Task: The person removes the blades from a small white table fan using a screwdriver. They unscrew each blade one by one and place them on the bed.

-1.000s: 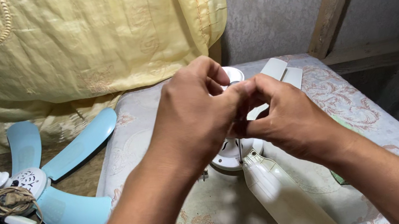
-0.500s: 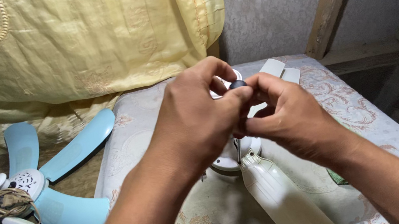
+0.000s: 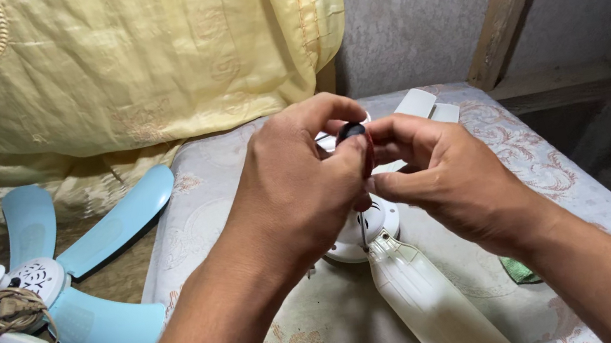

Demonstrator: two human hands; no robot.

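Both hands over white fan on patterned counter. Left hand and right hand pinching the handle of a screwdriver, shaft upright, tip at the hub where a blade attaches. Likely hazards: tip slipping off the screw under a two-handed, high grip, scoring the plastic or jabbing a finger; a freed screw rolling off into the soft cloth. Blue fan well apart at left, under yellow drape.
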